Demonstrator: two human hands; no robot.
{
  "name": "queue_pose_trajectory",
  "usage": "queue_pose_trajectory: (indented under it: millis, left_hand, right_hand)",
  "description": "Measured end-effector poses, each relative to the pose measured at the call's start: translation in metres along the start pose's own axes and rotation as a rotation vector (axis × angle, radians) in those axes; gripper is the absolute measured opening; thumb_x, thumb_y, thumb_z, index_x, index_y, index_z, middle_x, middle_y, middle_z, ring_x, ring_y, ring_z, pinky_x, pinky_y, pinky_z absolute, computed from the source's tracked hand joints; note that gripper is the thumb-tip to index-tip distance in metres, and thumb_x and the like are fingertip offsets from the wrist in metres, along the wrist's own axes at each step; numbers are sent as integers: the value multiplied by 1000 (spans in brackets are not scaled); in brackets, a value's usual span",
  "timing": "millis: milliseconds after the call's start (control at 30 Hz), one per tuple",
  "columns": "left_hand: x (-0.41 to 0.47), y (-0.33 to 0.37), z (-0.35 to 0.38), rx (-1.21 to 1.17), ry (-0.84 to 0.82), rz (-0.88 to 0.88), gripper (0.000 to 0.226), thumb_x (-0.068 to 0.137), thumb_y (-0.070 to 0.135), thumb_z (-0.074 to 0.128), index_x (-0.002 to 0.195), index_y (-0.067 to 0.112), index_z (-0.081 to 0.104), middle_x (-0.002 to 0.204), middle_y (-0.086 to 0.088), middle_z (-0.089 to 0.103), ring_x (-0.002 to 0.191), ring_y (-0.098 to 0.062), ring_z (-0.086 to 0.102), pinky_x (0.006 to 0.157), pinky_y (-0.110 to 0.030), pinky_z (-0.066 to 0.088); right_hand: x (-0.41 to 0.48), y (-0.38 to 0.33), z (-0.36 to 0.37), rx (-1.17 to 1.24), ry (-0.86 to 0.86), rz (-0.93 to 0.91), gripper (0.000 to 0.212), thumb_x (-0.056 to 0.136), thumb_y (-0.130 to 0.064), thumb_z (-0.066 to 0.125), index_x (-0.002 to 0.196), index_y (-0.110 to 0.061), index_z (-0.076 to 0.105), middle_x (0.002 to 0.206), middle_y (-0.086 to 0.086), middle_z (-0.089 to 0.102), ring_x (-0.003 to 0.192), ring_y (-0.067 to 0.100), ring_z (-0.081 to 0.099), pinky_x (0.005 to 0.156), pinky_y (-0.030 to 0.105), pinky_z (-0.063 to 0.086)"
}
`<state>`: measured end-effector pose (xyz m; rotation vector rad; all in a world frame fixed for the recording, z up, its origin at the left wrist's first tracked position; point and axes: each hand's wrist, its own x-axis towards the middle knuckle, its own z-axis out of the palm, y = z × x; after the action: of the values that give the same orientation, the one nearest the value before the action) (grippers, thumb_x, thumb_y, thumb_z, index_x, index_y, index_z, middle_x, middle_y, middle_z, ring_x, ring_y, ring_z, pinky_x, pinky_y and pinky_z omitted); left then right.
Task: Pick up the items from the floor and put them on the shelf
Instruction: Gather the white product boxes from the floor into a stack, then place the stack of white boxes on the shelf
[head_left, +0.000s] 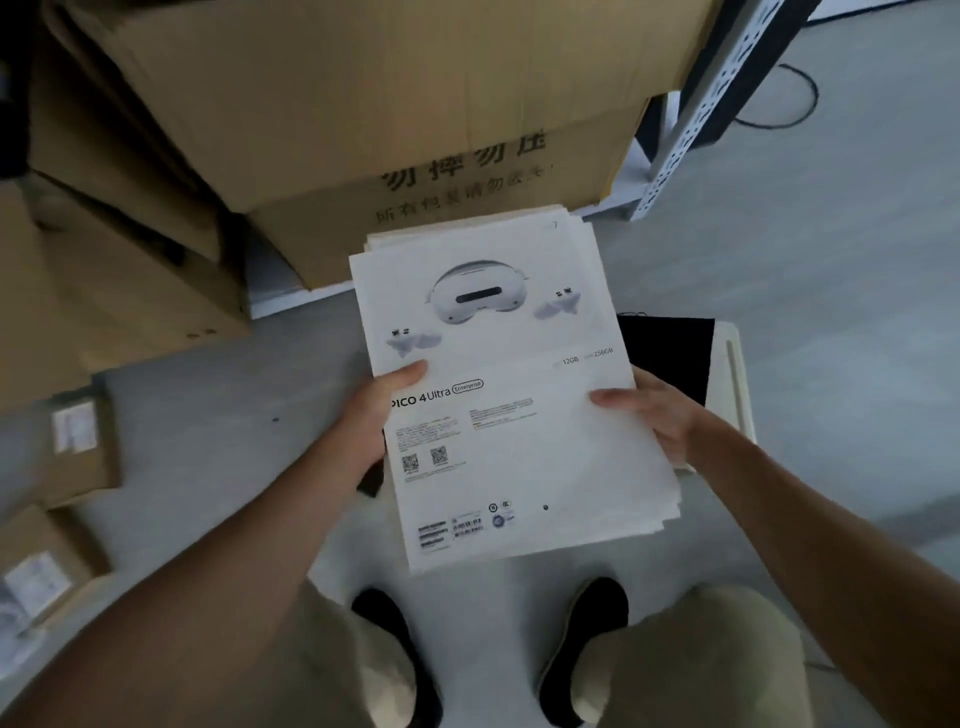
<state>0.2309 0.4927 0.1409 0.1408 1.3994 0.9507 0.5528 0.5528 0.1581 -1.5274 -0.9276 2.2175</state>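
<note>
1. Small brown cardboard boxes (78, 452), white labels, on smooth grey floor (831, 312).
2. Left grip (371, 415) pinches flat stack of white printed sheets (519, 452), thumb on top; stack held above floor.
3. Right grip (649, 415) clasps the opposite edge.
4. Perforated metal shelf upright (691, 130), far right.

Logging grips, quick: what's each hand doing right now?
Left hand: holds the paper stack, left edge.
Right hand: holds the paper stack, right edge.

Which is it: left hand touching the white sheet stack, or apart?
Touching. In the head view the left hand grips the white sheet stack at its left edge, thumb lying on top.
</note>
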Motion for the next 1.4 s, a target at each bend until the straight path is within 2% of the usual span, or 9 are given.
queue_pose_trajectory:
  millis: [133, 300, 433, 633, 767, 967, 1100, 1233, 1400]
  left_hand:
    - [-110, 64, -17, 30, 135, -21, 40, 76, 14, 82, 112, 1, 71, 105, -26, 73, 92, -41, 72, 83, -58, 57]
    - [-245, 133, -43, 127, 250, 75, 47, 62, 28, 92, 101, 8, 76, 92, -12, 78, 83, -28, 76, 81, -44, 60]
    - [-345, 174, -75, 159, 291, 136, 34, 70, 25, 87, 99, 13, 75, 96, -10, 78, 88, -28, 75, 85, -44, 59]
    - [-478, 188, -134, 137, 258, 131, 41, 78, 9, 79, 116, 5, 66, 104, -17, 75, 94, -37, 73, 82, -53, 58]
    - [-541, 192, -176, 46, 384, 235, 44, 73, 17, 84, 114, 10, 68, 103, -14, 76, 95, -36, 72, 88, -55, 56]
    - [-594, 227, -250, -61, 443, 375, 30, 83, 3, 72, 113, 8, 67, 100, -18, 76, 77, -32, 75, 61, -38, 59]
    - [-596, 267, -318, -116, 450, 429, 45, 78, 4, 78, 119, 13, 63, 107, -16, 75, 94, -39, 72, 82, -59, 56]
    - [-579, 320, -387, -119, 484, 478, 49, 75, 5, 80, 120, 15, 64, 108, -12, 75, 98, -36, 71, 89, -60, 54]
    - [-547, 405, -461, -63, 500, 527, 48, 75, 8, 82, 118, 16, 65, 108, -9, 75, 96, -33, 72, 87, -57, 55]
  right_hand:
    - [-87, -38, 66, 50, 7, 38, 85, 61, -19, 91, 136, -6, 53, 131, 23, 63, 116, 46, 62, 96, 62, 50]
    - [-201, -93, 166, 30, 42, -2, 30, 81, 0, 71, 110, -5, 67, 106, 19, 74, 85, 32, 75, 71, 45, 61]
    - [-273, -124, 237, -21, 8, -47, 65, 56, -26, 91, 113, -5, 69, 109, 20, 74, 95, 37, 73, 78, 48, 60]
    - [-330, -151, 322, -80, -60, -116, 44, 71, -12, 79, 112, -3, 70, 107, 21, 74, 95, 40, 72, 85, 55, 58]
    - [-349, -167, 387, -259, -147, -217, 29, 82, -1, 74, 110, -5, 70, 99, 13, 77, 88, 30, 75, 70, 39, 62]
    - [-349, -195, 488, -336, -229, -312, 27, 82, 4, 73, 107, -5, 70, 95, 12, 78, 76, 22, 76, 60, 30, 59]
    - [-322, -226, 566, -375, -314, -369, 24, 85, 4, 70, 107, -7, 68, 83, -2, 79, 69, 12, 75, 56, 23, 57]
    - [-282, -255, 645, -415, -341, -387, 79, 47, -37, 95, 117, -14, 69, 108, 6, 76, 95, 25, 75, 75, 37, 60]
    - [-234, -299, 731, -416, -233, -429, 52, 60, -13, 88, 108, -15, 71, 101, 3, 78, 93, 23, 74, 73, 33, 60]
